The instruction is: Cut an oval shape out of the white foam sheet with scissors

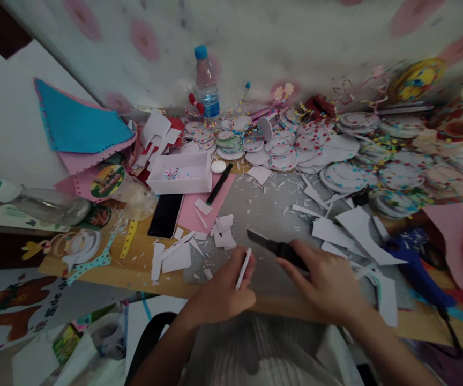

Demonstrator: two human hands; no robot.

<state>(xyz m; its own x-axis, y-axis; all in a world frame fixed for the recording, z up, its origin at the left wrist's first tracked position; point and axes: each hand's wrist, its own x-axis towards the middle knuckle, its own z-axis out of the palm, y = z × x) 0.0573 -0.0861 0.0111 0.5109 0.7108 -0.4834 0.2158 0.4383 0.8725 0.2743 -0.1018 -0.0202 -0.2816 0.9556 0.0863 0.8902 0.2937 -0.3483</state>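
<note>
Near the table's front edge, my left hand (227,287) is closed around a small white piece (243,268), whose narrow edge faces up. To its right, my right hand (322,273) grips the black handle of a utility knife (277,248). The blade points up and left, apart from the white piece. Beneath both hands lies a grey cutting mat (271,206) strewn with white scraps. Cut white pieces (177,257) lie left of my left hand, and larger curved offcuts (362,233) lie beyond my right hand.
A white box (181,179), a phone (166,215) and a black pen (219,184) are at the left. Behind stand a water bottle (207,86) and stacks of dotted white discs (279,150). A blue glue gun (424,276) lies at the right, a clear bottle (50,206) far left.
</note>
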